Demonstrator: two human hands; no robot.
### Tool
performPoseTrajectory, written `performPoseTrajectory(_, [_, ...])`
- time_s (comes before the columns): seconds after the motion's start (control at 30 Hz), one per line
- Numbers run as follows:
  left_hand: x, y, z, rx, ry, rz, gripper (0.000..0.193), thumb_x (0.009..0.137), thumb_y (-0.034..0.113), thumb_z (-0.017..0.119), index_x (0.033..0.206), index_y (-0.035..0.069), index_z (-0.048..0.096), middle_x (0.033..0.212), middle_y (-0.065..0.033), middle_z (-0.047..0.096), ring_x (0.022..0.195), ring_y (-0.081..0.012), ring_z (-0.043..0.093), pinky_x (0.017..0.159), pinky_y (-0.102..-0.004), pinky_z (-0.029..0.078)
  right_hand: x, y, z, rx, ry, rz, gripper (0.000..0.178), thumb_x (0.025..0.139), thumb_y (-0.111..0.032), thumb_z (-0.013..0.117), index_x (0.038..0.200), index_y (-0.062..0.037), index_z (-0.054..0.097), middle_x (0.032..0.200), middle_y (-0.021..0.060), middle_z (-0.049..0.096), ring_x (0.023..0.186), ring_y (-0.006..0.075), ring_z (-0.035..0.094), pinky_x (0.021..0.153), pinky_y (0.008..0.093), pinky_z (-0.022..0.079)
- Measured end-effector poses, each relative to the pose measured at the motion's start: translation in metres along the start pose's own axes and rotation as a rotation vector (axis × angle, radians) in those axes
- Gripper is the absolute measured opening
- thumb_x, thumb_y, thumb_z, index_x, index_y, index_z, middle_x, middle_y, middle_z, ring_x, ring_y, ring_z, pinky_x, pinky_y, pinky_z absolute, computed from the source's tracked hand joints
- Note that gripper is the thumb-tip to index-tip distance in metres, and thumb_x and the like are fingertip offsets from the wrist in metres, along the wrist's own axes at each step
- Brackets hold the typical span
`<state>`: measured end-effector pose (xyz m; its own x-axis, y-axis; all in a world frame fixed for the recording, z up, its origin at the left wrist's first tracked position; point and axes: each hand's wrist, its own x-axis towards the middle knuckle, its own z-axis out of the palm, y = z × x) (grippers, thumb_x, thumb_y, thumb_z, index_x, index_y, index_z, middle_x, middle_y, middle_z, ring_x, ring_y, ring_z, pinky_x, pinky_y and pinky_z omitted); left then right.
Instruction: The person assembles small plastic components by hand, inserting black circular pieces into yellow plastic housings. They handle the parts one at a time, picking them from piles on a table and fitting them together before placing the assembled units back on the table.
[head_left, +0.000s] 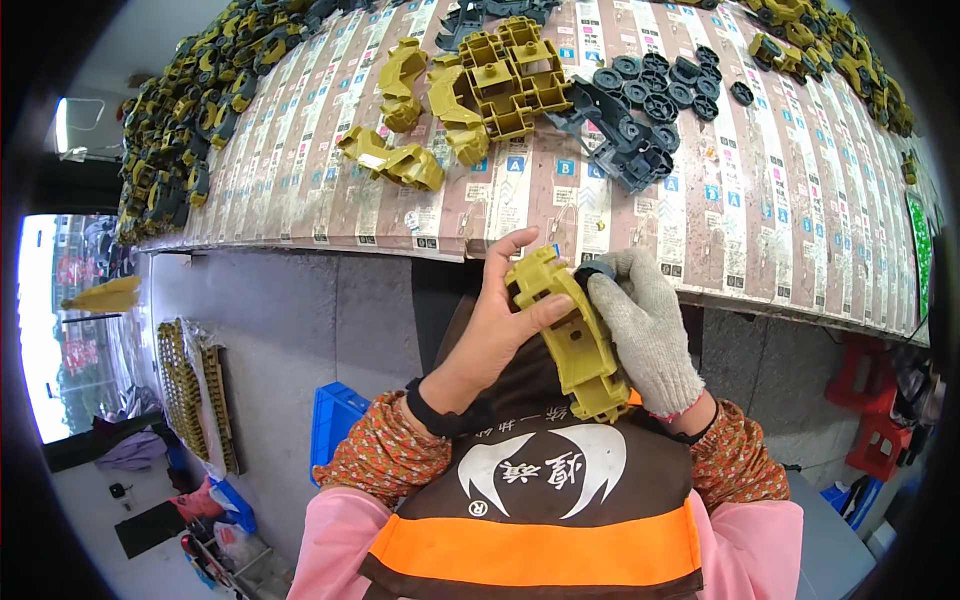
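Just off the table's near edge, my bare left hand point(492, 335) grips a yellow-green plastic toy car body point(580, 355), thumb across its underside. The body is tilted, its hollow side up. My right hand point(648, 335), in a whitish knitted glove, pinches a dark toy wheel point(594, 271) against the body's right side near the far end. Whether the wheel is fixed to the body cannot be seen. Farther off on the table lie more yellow-green bodies point(505, 85), a group of dark loose wheels point(655, 85) and dark chassis parts point(625, 145).
The table point(300, 190) is covered with printed cardboard-like sheeting. Heaped toy cars line its left side point(185, 140) and far right corner point(850, 60). Below it, a blue crate point(337, 425) stands at left and red stools point(868, 400) at right.
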<state>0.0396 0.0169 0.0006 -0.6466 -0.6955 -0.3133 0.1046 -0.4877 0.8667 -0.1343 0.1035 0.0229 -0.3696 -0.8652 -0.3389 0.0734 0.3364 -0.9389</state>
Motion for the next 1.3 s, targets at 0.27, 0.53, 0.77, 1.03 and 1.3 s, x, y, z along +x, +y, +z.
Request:
performPoseTrajectory(0.27, [-0.009, 0.000, -0.003, -0.341, 0.024, -0.090, 0.055, 0.103, 0.021, 0.074, 0.150, 0.016, 0.045, 0.127, -0.0048, 0.062, 0.112, -0.0152, 0.065, 0.095, -0.0356, 0.059, -0.003, -0.002, -0.003, -0.028, -0.029, -0.099, 0.024, 0.104, -0.008, 0.062, 0.126, 0.0001, 0.063, 0.098, 0.0085, 0.069, 0.079, 0.0131, 0.067, 0.072, 0.0309, 0.055])
performPoseTrajectory(0.53, [-0.018, 0.014, 0.005, -0.301, -0.042, -0.086, 0.051, 0.106, 0.025, 0.071, 0.149, 0.015, 0.044, 0.125, -0.0033, 0.061, 0.105, -0.0114, 0.067, 0.087, -0.0301, 0.061, 0.006, 0.015, 0.007, -0.105, -0.006, -0.275, 0.026, 0.101, -0.004, 0.065, 0.127, -0.0013, 0.065, 0.103, 0.0119, 0.072, 0.087, 0.0171, 0.073, 0.078, 0.0331, 0.058])
performPoseTrajectory(0.77, [-0.014, -0.002, 0.002, -0.153, -0.021, 0.059, 0.052, 0.106, 0.025, 0.072, 0.148, 0.015, 0.043, 0.127, -0.0027, 0.058, 0.113, -0.0108, 0.060, 0.099, -0.0305, 0.054, -0.001, 0.018, 0.006, -0.087, -0.042, -0.269, 0.032, 0.100, -0.006, 0.065, 0.131, -0.0011, 0.064, 0.112, 0.0176, 0.073, 0.101, 0.0283, 0.076, 0.089, 0.0381, 0.058])
performPoseTrajectory(1.03, [-0.015, -0.010, 0.003, 0.044, -0.073, 0.131, 0.054, 0.107, 0.022, 0.070, 0.148, 0.014, 0.037, 0.130, -0.0032, 0.053, 0.117, -0.0111, 0.053, 0.104, -0.0301, 0.047, -0.006, 0.015, 0.002, -0.193, -0.020, -0.388, 0.037, 0.095, -0.003, 0.064, 0.132, 0.0003, 0.063, 0.107, 0.0238, 0.072, 0.099, 0.0368, 0.076, 0.085, 0.0424, 0.059])
performPoseTrajectory(1.3, [-0.013, -0.015, 0.000, 0.246, -0.150, 0.157, 0.053, 0.108, 0.021, 0.068, 0.147, 0.012, 0.034, 0.126, -0.0040, 0.048, 0.111, -0.0110, 0.049, 0.101, -0.0293, 0.044, -0.008, 0.013, -0.004, -0.466, -0.068, -0.529, 0.033, 0.086, 0.000, 0.062, 0.118, -0.0015, 0.058, 0.085, 0.0237, 0.070, 0.076, 0.0466, 0.070, 0.066, 0.0546, 0.055])
